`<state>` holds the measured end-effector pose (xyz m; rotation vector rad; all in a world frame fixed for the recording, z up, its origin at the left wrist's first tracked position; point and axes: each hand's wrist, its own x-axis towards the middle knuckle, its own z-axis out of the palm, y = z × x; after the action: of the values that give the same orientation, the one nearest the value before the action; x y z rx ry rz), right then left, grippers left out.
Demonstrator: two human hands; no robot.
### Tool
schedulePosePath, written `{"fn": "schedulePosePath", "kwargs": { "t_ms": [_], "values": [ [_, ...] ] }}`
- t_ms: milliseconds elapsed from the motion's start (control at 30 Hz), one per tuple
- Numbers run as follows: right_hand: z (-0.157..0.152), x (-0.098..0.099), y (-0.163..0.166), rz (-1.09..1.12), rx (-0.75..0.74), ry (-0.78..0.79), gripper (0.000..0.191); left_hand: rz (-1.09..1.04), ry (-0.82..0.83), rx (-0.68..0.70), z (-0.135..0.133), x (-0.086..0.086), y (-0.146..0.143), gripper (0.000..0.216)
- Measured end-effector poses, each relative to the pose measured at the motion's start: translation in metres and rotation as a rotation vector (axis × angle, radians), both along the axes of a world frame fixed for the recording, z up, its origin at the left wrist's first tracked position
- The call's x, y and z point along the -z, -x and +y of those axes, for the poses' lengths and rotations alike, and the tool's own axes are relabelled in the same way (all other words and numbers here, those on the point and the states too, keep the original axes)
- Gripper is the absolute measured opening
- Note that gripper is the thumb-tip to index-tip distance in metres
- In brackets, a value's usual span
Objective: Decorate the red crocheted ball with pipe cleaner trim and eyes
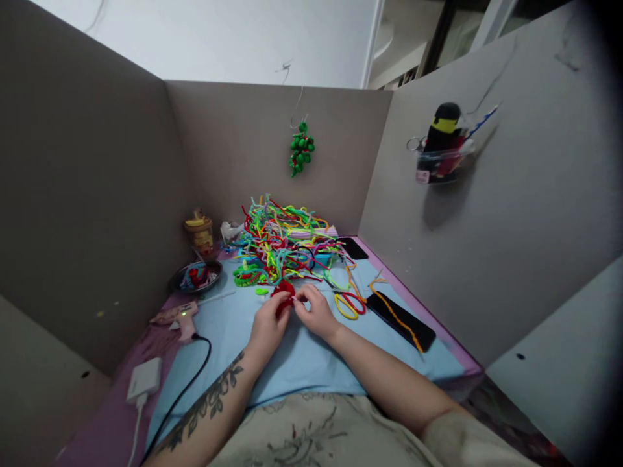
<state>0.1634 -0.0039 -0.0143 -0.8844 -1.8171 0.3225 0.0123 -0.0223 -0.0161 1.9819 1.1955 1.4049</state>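
Between my two hands is a small fuzzy red piece (283,287), which looks like bent pipe cleaner; its exact shape is partly covered by fingers. My left hand (270,318) is closed on it from the left side. From the right, my right hand (314,310) pinches at the same spot, with its fingertips close to the left thumb. What the right fingertips hold is too small to make out. Just beyond the hands lies a large tangled heap of coloured pipe cleaners (280,243). A small bright green piece (261,292) rests left of the red one.
Scissors with yellow and red handles (348,306) lie right of my hands, near a black phone (402,322) crossed by an orange pipe cleaner. On the left are a pink glue gun (185,320), a white power block (145,380) and a dark bowl (214,275). Grey panels (272,149) enclose the table.
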Motion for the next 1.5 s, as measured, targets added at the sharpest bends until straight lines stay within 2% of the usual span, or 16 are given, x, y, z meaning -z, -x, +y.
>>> {"fn": "schedulePosePath", "kwargs": {
  "t_ms": [133, 300, 500, 633, 700, 767, 900, 1067, 1167, 1267, 1367, 1500],
  "values": [
    [-0.002, -0.001, 0.0, -0.013, 0.056, 0.014, 0.008, 0.042, -0.006, -0.037, 0.0, 0.001, 0.001, 0.017],
    [-0.003, -0.002, 0.001, -0.027, 0.061, 0.028, 0.008, 0.169, -0.117, -0.007, -0.001, 0.0, 0.002, 0.018],
    [-0.002, -0.002, 0.0, 0.02, 0.026, 0.061, 0.009, 0.119, -0.021, -0.019, -0.002, 0.0, 0.0, 0.011],
    [-0.002, -0.001, 0.0, 0.016, -0.037, 0.105, 0.01, 0.162, -0.025, -0.038, -0.001, 0.0, 0.001, 0.008],
    [0.0, 0.001, 0.001, 0.046, -0.061, 0.183, 0.007, 0.2, -0.044, -0.048, -0.001, 0.0, 0.001, 0.009],
    [0.004, 0.003, 0.001, 0.122, -0.106, 0.324, 0.005, 0.24, -0.069, -0.061, -0.001, 0.0, 0.002, 0.009],
    [0.012, 0.006, -0.001, 0.292, -0.29, 0.623, 0.006, 0.362, -0.1, -0.087, -0.001, -0.003, 0.001, 0.014],
    [0.016, 0.006, -0.005, 0.331, -0.4, 0.756, 0.009, 0.394, -0.113, -0.076, -0.001, -0.003, 0.002, 0.02],
    [0.013, 0.006, -0.003, 0.263, -0.304, 0.648, 0.008, 0.311, -0.082, -0.069, 0.0, -0.001, 0.002, 0.016],
    [0.007, 0.006, 0.0, 0.143, -0.105, 0.37, 0.01, 0.187, -0.014, -0.068, 0.002, 0.001, 0.002, 0.01],
    [0.002, 0.005, 0.004, 0.019, -0.007, 0.158, 0.01, 0.084, 0.043, -0.06, 0.004, 0.003, 0.001, 0.006],
    [0.001, 0.007, 0.006, 0.008, 0.082, 0.115, 0.008, -0.016, 0.087, -0.043, 0.005, 0.003, 0.001, 0.006]
  ]
}}
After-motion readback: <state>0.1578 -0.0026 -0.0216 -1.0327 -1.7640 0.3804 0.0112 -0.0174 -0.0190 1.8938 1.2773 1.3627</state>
